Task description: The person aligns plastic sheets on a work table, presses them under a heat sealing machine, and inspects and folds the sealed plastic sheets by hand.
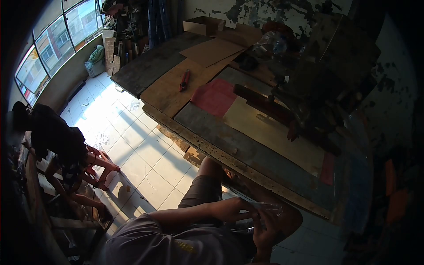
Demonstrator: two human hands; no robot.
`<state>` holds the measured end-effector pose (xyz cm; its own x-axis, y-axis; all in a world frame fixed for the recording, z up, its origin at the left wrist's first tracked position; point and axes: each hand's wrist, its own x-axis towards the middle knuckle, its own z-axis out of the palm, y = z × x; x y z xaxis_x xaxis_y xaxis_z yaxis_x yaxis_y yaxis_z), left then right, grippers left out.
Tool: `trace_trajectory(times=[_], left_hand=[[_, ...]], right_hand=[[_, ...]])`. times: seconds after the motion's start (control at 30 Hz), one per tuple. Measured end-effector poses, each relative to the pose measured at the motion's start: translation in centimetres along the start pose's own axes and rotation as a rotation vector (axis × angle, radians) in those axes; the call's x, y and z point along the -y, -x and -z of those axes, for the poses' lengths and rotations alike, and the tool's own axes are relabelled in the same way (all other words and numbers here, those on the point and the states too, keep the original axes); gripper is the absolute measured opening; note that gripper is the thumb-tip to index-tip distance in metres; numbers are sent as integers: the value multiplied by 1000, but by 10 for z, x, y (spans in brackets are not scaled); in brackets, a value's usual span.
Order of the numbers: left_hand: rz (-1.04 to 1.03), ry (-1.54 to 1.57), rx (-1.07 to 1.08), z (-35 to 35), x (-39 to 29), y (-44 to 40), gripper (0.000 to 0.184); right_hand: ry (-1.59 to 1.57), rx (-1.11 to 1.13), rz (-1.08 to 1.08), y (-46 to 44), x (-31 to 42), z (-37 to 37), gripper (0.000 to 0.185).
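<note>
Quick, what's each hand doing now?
Left hand: fingers bent, seemingly pinching clear plastic.
Right hand: fingers at the same plastic; grip can't be told.

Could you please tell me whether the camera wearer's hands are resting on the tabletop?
No, the left hand and right hand are close together in front of the body, with clear plastic at their fingers.

To my left, daylight pours through dark-framed windows (55, 40) onto the pale tiled floor (148, 165), crossed by bands of shadow. Before me stands a worn surface (216, 153) with a chipped edge; behind it, dark patches mar the peeling whitish wall (282, 11).
</note>
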<state>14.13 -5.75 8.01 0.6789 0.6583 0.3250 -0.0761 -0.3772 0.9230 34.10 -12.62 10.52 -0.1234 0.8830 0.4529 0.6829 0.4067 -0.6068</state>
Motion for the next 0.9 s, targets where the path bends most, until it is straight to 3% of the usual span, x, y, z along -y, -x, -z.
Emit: trace_trajectory(times=[0.23,0.9], left_hand=[[62,9,36,-1,3,1,25],[-2,12,25,0,3,-1,27]], right_hand=[[-19,0,-4,0,-1,1,25],[-42,-3,-29,-1,2,3,24]])
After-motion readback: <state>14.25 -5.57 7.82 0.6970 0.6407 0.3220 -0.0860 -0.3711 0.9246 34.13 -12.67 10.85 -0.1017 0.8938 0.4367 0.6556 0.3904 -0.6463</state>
